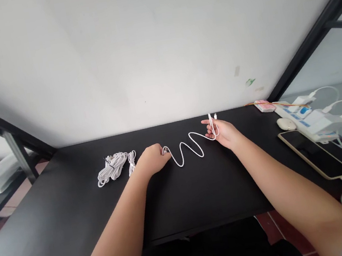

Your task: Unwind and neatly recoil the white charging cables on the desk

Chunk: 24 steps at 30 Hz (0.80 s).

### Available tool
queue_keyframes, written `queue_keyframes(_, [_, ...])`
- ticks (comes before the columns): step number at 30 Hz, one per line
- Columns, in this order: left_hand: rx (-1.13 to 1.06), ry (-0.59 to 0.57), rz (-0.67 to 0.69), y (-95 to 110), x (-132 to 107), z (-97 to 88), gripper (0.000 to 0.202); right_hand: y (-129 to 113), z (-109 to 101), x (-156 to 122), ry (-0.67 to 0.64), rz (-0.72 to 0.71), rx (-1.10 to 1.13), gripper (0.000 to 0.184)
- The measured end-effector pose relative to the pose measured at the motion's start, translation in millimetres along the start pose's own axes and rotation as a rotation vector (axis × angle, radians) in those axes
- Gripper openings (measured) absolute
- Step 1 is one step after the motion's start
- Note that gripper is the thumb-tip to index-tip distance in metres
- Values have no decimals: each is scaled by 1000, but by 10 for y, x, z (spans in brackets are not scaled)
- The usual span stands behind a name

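At mid-frame, a white charging cable is apparently being coiled or uncoiled, the left hand pinching its left part, the right hand's fingers grasping a loop beside the connector, the next move seemingly calling for controlled slack.

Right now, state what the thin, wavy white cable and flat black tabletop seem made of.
Thin, wavy white cable: probably plastic or rubber sheathing, smooth; it bends in rounded curves.
Flat black tabletop: perhaps laminate or painted board, satin; pale sheen, no visible grain.
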<state>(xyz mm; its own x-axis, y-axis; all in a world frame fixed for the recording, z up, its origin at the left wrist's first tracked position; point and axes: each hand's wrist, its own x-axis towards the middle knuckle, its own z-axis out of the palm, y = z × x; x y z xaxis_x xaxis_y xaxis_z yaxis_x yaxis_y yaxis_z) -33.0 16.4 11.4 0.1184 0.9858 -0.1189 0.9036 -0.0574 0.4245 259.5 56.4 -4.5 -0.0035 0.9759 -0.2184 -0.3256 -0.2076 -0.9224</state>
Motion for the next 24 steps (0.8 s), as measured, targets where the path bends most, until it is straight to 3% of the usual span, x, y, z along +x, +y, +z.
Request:
queue_keyframes(4, [-355,29,-72,-65,57,24,9,-18,1,-25,-19,6,-6,23])
queue_keyframes(9, [-600,134,-121,-89,118,18,17,-49,44,-85,-23,77,-9,30])
queue_keyframes(13, [-1049,33,-147,-80,163,-7,32,-85,60,-108,-59,137,13,33])
queue_keyframes(16, [-1356,7,-168,-74,184,-31,31,-98,42,-95,-101,145,73,35])
queue_keyframes(21, [-1497,6,-235,-87,184,-51,22,-94,28,-75,-148,136,160,35])
queue_keyframes(24, [-1529,-14,-253,-88,176,-66,37,-93,40,-81,-146,133,178,33])
